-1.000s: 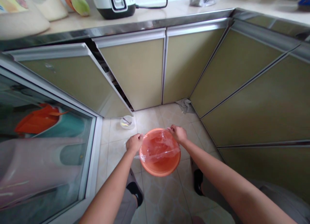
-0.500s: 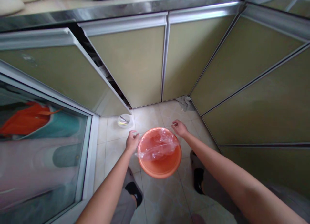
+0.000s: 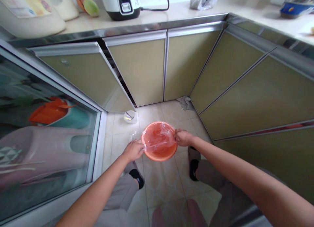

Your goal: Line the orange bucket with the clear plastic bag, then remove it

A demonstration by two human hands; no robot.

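An orange basin [image 3: 160, 155] stands on the tiled floor between my feet. Clear plastic wrap [image 3: 157, 140] lies over the far part of its mouth, and its near edge runs in a line from hand to hand. At the basin's left rim my left hand [image 3: 133, 150] pinches one end of that edge. My right hand [image 3: 183, 137] is closed on the other end at the right rim. Some loose film sticks out past the left rim, beyond my left hand. The near part of the basin's mouth is uncovered.
A small clear bowl [image 3: 130, 116] with a utensil in it sits by the ajar cabinet door [image 3: 83, 76]. A grey cloth [image 3: 185, 103] lies in the cabinet corner. A glass door [image 3: 49, 148] is on the left. A rice cooker [image 3: 122, 4] stands on the counter.
Both hands have come down onto the basin's rim, drawing the film's near edge toward me. My view has tilted up, showing more of the counter.
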